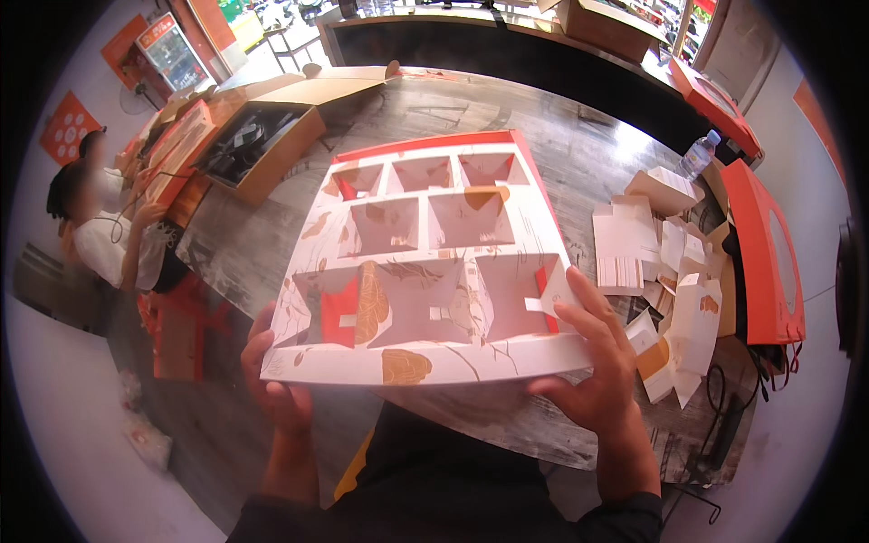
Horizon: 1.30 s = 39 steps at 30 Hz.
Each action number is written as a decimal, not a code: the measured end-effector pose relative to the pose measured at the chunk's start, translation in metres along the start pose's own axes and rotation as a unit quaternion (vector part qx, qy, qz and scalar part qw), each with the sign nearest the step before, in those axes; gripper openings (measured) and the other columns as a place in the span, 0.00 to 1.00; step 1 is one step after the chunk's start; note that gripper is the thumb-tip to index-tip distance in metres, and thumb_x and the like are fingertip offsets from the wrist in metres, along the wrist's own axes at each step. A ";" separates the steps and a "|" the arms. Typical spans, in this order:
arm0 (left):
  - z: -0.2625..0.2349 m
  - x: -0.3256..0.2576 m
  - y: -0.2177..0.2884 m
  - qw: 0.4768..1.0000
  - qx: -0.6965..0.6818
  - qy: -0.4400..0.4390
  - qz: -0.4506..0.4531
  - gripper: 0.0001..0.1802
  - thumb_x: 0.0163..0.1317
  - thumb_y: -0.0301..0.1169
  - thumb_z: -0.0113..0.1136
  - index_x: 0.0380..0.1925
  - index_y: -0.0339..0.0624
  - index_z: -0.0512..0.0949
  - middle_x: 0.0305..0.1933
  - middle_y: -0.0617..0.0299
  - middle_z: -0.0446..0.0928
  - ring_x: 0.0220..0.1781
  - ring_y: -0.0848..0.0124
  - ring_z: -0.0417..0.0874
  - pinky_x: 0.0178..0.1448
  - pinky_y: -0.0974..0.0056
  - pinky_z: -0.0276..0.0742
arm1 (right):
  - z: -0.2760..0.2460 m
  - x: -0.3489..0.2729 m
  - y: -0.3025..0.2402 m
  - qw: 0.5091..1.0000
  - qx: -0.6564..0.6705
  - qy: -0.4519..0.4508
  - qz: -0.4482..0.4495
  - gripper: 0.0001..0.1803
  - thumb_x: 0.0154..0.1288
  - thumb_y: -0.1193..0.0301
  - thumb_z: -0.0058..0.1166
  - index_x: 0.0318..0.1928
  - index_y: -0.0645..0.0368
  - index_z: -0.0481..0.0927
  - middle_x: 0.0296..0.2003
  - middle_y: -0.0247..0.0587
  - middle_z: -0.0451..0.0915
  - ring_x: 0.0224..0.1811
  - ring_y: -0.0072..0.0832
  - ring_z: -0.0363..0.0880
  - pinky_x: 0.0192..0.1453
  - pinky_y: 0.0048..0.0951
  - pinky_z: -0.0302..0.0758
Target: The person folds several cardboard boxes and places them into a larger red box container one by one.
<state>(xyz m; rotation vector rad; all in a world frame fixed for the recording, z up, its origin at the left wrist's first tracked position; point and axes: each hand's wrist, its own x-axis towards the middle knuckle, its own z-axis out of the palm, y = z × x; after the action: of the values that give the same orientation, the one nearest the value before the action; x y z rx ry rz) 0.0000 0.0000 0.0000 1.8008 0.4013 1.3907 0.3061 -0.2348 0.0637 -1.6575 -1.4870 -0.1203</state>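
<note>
A shop (glass-fronted display fridge (174,58)).

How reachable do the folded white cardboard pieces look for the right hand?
Probably not while the right hand holds the rectangular white cardboard box, though nothing visible blocks the way to the pieces.

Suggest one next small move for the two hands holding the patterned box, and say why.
Probably slide the patterned box forward onto the table: the left hand and right hand grip its near corners, and bare tabletop shows beyond its far edge.
</note>
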 end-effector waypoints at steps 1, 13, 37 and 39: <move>-0.001 0.001 0.003 1.000 -0.010 -0.002 0.007 0.40 0.71 0.65 0.49 0.66 0.44 0.68 0.75 0.38 0.61 0.73 0.52 0.70 0.66 0.56 0.77 | 0.000 -0.002 0.000 1.000 0.015 0.010 0.001 0.46 0.51 0.48 0.77 0.63 0.64 0.75 0.68 0.59 0.72 0.68 0.55 0.74 0.69 0.47 0.74; 0.011 0.005 0.003 0.990 0.099 -0.094 0.029 0.33 0.71 0.55 0.57 0.56 0.34 0.73 0.67 0.36 0.69 0.67 0.52 0.74 0.70 0.53 0.70 | 0.009 -0.011 0.045 0.995 0.085 0.031 0.036 0.45 0.56 0.48 0.73 0.65 0.62 0.69 0.68 0.61 0.70 0.70 0.51 0.71 0.73 0.45 0.67; 0.005 0.025 0.014 0.967 0.220 -0.066 0.114 0.39 0.73 0.63 0.43 0.51 0.32 0.75 0.53 0.39 0.77 0.50 0.53 0.80 0.55 0.53 0.77 | 0.007 -0.010 0.027 0.999 0.013 0.052 -0.010 0.41 0.74 0.37 0.43 0.59 0.68 0.74 0.61 0.63 0.75 0.64 0.52 0.76 0.67 0.46 0.72; 0.005 0.024 0.015 0.966 0.221 -0.061 0.121 0.39 0.73 0.64 0.43 0.51 0.31 0.75 0.52 0.39 0.77 0.50 0.53 0.80 0.55 0.53 0.77 | 0.005 -0.010 0.028 0.998 0.013 0.060 -0.025 0.40 0.75 0.37 0.42 0.57 0.67 0.75 0.59 0.63 0.77 0.60 0.52 0.78 0.65 0.46 0.74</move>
<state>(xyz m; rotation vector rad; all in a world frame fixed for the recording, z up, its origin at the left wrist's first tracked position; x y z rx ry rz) 0.0098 0.0053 0.0266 2.3535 0.4659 1.4215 0.3244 -0.2359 0.0400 -1.5647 -1.4337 -0.2236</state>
